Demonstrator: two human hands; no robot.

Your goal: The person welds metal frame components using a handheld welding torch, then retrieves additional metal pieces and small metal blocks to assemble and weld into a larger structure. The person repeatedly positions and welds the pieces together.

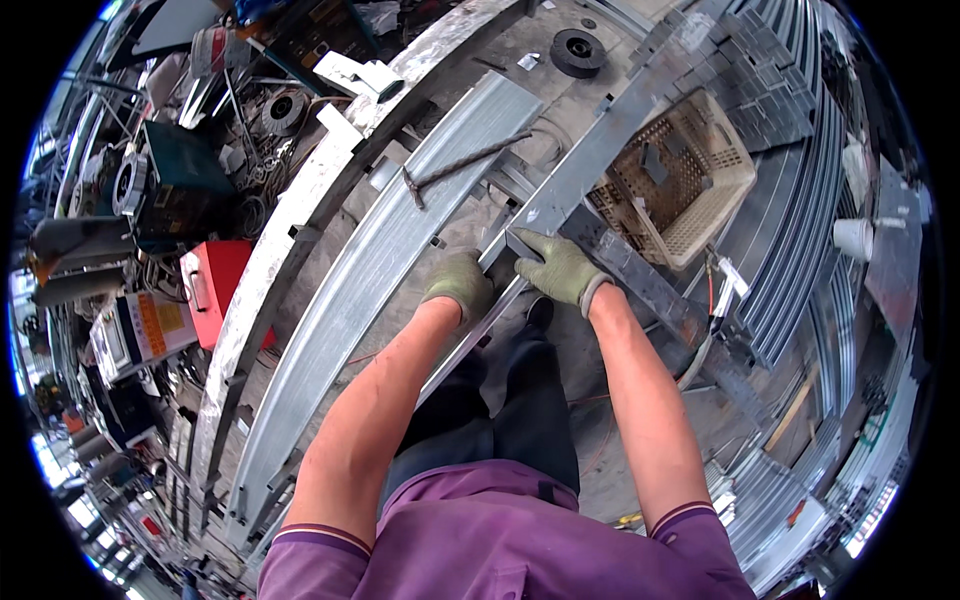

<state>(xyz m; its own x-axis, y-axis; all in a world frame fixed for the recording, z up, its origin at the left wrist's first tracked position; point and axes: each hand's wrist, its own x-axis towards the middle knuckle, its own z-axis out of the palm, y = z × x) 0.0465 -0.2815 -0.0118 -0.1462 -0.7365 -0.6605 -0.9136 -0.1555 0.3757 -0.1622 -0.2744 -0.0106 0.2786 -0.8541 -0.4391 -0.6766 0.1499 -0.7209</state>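
Both my hands wear green work gloves. A long grey metal bar (478, 328) runs diagonally between them, over my legs. My left hand (461, 284) is closed at the bar's left side, its fingertips partly hidden. My right hand (563, 270) pinches a small grey metal piece (521, 246) between thumb and forefinger, against the end of a wide steel beam (561, 192). Just beyond the right hand, a beige plastic crate (741, 180) holds a few small metal plates (655, 163).
A wide galvanized channel (375, 255) lies to the left, with a rebar rod (470, 167) across it. Stacked steel blocks (765, 90) and long profiles (800, 230) fill the right. A red box (217, 290) stands left; a black spool (577, 52) lies at the far side.
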